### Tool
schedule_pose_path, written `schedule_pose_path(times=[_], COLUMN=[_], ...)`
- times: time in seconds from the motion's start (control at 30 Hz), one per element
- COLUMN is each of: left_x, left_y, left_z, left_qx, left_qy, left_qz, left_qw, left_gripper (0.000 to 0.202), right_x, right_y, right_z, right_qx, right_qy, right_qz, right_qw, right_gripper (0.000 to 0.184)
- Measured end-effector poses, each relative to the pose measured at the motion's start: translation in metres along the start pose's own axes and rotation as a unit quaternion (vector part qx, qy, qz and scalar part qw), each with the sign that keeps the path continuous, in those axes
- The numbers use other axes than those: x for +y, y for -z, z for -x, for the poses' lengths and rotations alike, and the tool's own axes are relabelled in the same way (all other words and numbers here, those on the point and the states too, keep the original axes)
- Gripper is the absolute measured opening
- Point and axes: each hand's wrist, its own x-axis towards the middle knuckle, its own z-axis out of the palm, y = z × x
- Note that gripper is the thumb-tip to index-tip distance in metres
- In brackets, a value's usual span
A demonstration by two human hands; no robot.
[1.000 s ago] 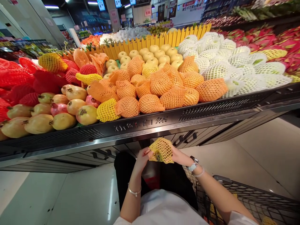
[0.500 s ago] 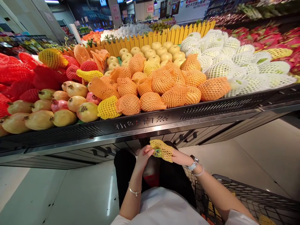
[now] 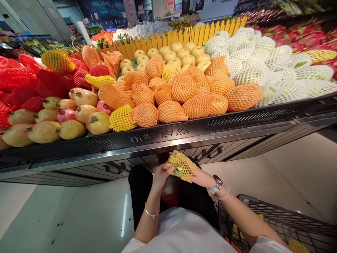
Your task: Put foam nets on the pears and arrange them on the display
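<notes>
Both my hands are closed on one fruit in a yellow foam net (image 3: 183, 166), held low in front of me, below the display's front rail. My left hand (image 3: 161, 175) pinches the net's left end, where a small coloured sticker shows. My right hand (image 3: 201, 176), with a wristwatch, holds it from the right and underneath. The fruit inside the net is mostly hidden.
A fruit display (image 3: 163, 135) runs across in front: bare mangoes (image 3: 71, 128) at left, orange-netted fruit (image 3: 181, 95) in the middle, white-netted fruit (image 3: 263, 70) at right, pears (image 3: 171, 56) behind. A black wire cart (image 3: 286, 225) stands at my lower right.
The netted fruit has turned in my hands, and the sticker end now shows by my left fingers. My hands have risen slightly toward the display rail.
</notes>
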Motion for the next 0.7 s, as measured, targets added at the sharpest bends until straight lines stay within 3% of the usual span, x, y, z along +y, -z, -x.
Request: schedule_pose_path(times=[0.07,0.13,0.23,0.37,0.47,0.57,0.63,0.7], left_x=[0.000,0.000,0.002,0.009,0.012,0.014,0.015,0.015], left_y=[0.002,0.005,0.013,0.023,0.027,0.024,0.017,0.010], left_z=[0.003,0.006,0.009,0.012,0.015,0.017,0.019,0.021], left_qx=[0.013,0.028,-0.012,-0.054,-0.060,-0.086,-0.141,-0.203], left_qy=[-0.037,-0.123,-0.277,-0.396,-0.371,-0.264,-0.175,-0.118], left_qz=[-0.005,-0.030,-0.104,-0.142,-0.169,-0.187,-0.201,-0.228], left_qw=[0.999,0.992,0.955,0.906,0.911,0.942,0.954,0.945], left_gripper=[0.037,0.033,0.028,0.028,0.032,0.034,0.028,0.024], right_x=[0.002,0.003,0.003,0.006,0.008,0.002,-0.008,-0.019], right_y=[0.003,0.007,0.009,0.008,0.007,0.006,0.004,0.002], right_z=[0.000,0.001,0.003,0.006,0.005,0.003,0.001,-0.001], right_qx=[0.023,0.034,0.021,0.033,0.041,0.017,-0.003,-0.037], right_qy=[0.002,0.003,-0.006,-0.014,-0.022,-0.037,-0.029,-0.020], right_qz=[-0.002,-0.012,-0.050,-0.074,-0.070,-0.098,-0.127,-0.146], right_qw=[1.000,0.999,0.998,0.997,0.996,0.994,0.992,0.988], right_gripper=[0.053,0.053,0.050,0.040,0.037,0.050,0.070,0.077])
